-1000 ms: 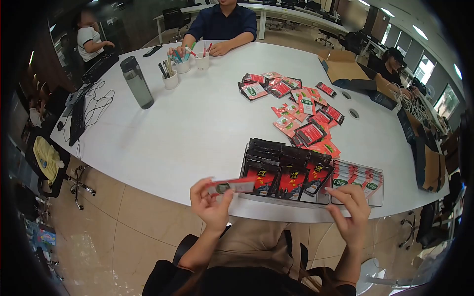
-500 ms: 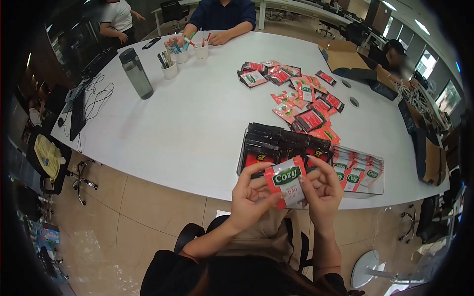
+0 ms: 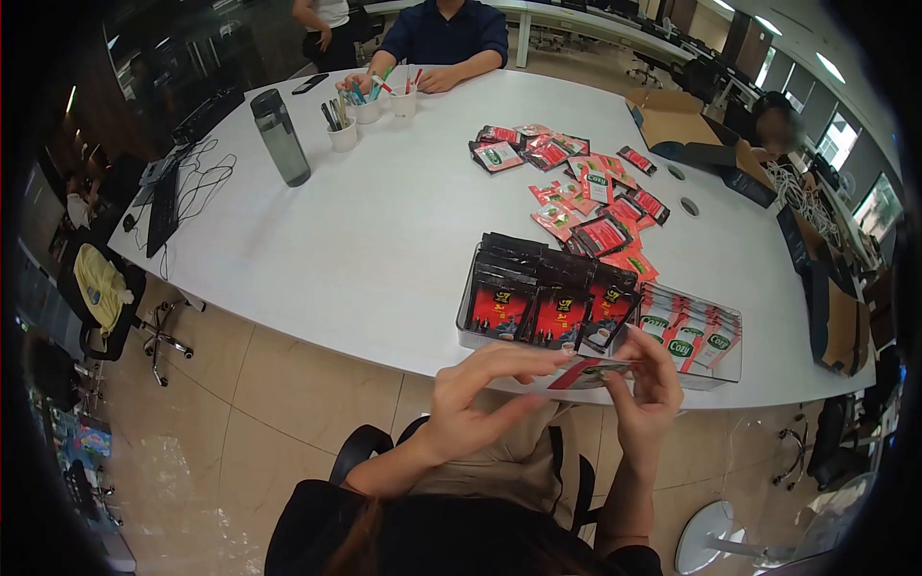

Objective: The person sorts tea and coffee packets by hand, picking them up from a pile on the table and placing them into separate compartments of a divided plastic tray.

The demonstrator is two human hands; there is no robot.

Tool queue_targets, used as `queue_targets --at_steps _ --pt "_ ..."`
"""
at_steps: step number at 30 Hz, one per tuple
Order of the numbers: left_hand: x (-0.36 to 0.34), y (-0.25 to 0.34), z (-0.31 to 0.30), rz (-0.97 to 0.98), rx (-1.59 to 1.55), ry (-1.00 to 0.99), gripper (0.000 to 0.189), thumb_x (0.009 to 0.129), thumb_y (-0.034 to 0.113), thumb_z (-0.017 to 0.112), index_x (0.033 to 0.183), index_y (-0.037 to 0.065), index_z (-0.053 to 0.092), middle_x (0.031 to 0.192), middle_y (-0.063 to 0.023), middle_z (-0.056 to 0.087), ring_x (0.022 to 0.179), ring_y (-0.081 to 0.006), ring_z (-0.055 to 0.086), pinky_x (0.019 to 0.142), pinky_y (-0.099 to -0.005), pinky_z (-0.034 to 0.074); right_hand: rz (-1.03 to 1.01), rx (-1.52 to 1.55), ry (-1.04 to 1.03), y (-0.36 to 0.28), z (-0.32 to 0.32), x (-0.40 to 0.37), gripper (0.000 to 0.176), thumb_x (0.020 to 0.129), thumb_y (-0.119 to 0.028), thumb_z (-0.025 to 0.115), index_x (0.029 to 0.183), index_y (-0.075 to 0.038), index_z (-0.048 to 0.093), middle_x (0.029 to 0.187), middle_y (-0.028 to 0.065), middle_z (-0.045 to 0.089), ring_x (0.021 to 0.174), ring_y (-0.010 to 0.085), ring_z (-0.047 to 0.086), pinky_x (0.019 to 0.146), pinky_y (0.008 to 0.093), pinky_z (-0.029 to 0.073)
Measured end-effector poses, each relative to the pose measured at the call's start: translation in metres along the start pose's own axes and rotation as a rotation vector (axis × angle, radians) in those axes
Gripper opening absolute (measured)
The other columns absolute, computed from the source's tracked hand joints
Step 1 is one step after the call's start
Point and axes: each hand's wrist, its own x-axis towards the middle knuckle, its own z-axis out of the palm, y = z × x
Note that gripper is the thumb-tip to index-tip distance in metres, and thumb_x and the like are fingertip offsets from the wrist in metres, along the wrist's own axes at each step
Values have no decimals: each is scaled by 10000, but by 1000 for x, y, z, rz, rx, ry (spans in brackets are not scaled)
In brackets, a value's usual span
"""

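Packet (image 3: 580, 374) sits pinched between the right fingers (image 3: 659, 361).

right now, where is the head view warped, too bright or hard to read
Head view: the white table's edge bows and the corners go black; head view, upper right: ceiling lights and windows look washed out; head view, lower left: glare on the floor tiles; head view, centre: held sachet tilted, print unreadable

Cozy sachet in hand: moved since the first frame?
Yes, rightward. The Cozy sachet was by the near left corner of the black-sachet bin; now it's before that bin's right part, in the right hand's grip.
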Motion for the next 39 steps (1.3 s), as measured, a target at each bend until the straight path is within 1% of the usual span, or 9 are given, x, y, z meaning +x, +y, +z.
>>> queue_targets --at_steps 5,10,17,22,24,26,27,32,39 --pt "-3 60 2 428 -517 -9 429 943 417 508 1199 73 530 1210 -190 558 1085 -405 550 897 -566 460 -103 -110 240 12 -35 -11 302 784 124 626 1073 44 582 997 91 578 941 148 558 870 271 441" --pt "-16 92 -20 494 -622 -336 509 938 398 525 1418 303 389 1418 119 450 1303 -240 419 1008 -665 303 -128 -197 435 23 -72 -19 196 837 81 611 1025 33 581 1016 99 590 942 158 568 865 285 451" --pt "-3 109 -13 394 -593 -343 455 938 358 536 1382 347 436 1399 134 470 1212 -230 510 984 -635 349 -69 -280 535 32 -101 -31 189 889 23 597 1075 4 565 976 61 627 904 110 570 826 260 450" --pt "-3 77 -6 614 -534 -219 454 928 402 533 1367 314 453 1367 69 501 1152 -247 527 962 -604 375 -64 -432 637 31 -119 -26 183 889 10 610 1067 1 564 971 47 617 884 96 566 800 241 455" --pt "4 81 3 511 -432 -69 488 939 502 466 1351 241 479 1330 -3 527 1115 -246 535 956 -547 394 -133 -501 642 30 -125 -20 188 892 12 605 1073 4 558 987 50 608 887 105 570 802 246 458" --pt "10 54 -1 615 -333 95 408 950 358 489 1202 39 519 1232 -214 550 1119 -398 539 940 -543 423 -212 -519 625 29 -135 -16 236 896 24 588 1127 6 543 1018 67 592 904 117 575 801 251 466" --pt "9 38 -9 607 -244 156 381 949 289 499 1160 -27 529 1202 -283 558 1122 -444 540 939 -536 430 -203 -540 638 26 -133 -13 256 898 26 583 1148 4 536 1020 71 592 911 117 574 801 250 467" --pt "12 -27 -45 146 342 265 362 885 119 507 1222 -12 513 1294 -236 524 1214 -347 504 1003 -426 393 -143 -741 493 17 -141 2 264 878 38 558 1141 11 559 983 77 607 886 137 578 794 262 459" --pt "7 -90 -56 -302 108 371 388 930 117 472 1300 4 442 1371 -145 470 1254 -275 464 999 -395 409 -57 -964 203 26 -147 11 217 786 32 558 1003 20 566 932 87 595 826 183 557 793 309 442"
